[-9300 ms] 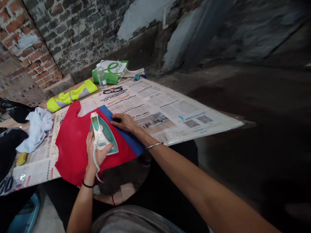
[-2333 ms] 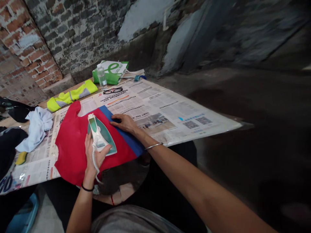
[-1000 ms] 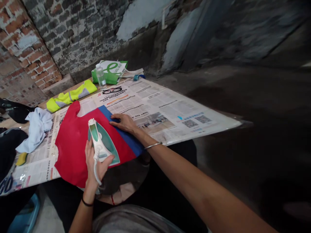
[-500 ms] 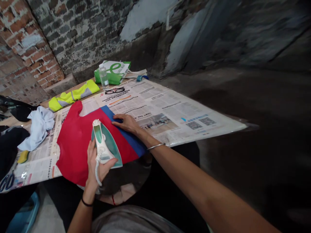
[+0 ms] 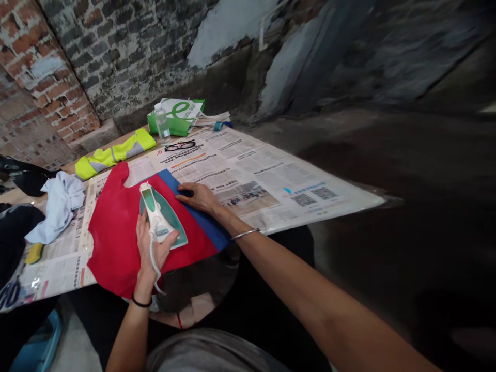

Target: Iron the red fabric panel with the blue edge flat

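Observation:
My left hand (image 5: 153, 248) is wrapped round the handle of a white and teal clothes iron (image 5: 160, 217), its white cord hanging past my wrist. The iron lies on a red cloth piece (image 5: 112, 227) with curved cut-outs and a blue band (image 5: 201, 219) along its right side. On the blue band rests my right hand (image 5: 199, 196), fingers stretched out to the left and the thumb apart from them. Its fingertips touch the cloth near the iron's right edge. The iron hides part of the red cloth.
Newspaper under clear plastic covers the table (image 5: 271, 170). Glasses (image 5: 180, 146), a bottle (image 5: 162, 124), a green and white bag (image 5: 180, 116) and a yellow vest (image 5: 116, 154) lie at the back. Left are a pale cloth (image 5: 60, 204), a sponge (image 5: 34, 253) and scissors (image 5: 11, 293).
The iron, in my left hand, has slid away from me over the red cloth, off its near edge. My right hand keeps its place on the blue band. The view has shifted slightly.

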### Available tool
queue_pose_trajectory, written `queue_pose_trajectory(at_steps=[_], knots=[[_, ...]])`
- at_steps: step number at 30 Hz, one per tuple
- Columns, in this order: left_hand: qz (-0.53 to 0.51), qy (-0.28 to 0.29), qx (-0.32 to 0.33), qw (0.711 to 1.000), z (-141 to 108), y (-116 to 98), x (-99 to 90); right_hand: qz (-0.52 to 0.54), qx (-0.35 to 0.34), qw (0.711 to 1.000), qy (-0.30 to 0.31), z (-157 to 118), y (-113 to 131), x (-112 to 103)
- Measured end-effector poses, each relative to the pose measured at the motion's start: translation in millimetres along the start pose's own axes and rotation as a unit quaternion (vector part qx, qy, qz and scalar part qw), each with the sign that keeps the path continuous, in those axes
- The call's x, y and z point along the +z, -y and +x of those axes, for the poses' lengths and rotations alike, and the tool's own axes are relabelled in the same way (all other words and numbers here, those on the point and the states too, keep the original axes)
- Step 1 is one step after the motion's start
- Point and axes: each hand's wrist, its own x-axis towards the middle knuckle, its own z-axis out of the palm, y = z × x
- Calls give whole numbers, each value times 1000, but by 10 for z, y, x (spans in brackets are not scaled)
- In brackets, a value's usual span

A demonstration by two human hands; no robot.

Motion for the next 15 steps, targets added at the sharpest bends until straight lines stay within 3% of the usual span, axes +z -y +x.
queue_pose_trajectory(at_steps=[9, 15], knots=[[-23, -13, 25, 999, -681, 8, -85, -1, -12, 1000, 3, -11, 28, -41], [-29, -14, 54, 998, -612, 50, -58, -7, -8, 1000, 6, -23, 17, -42]])
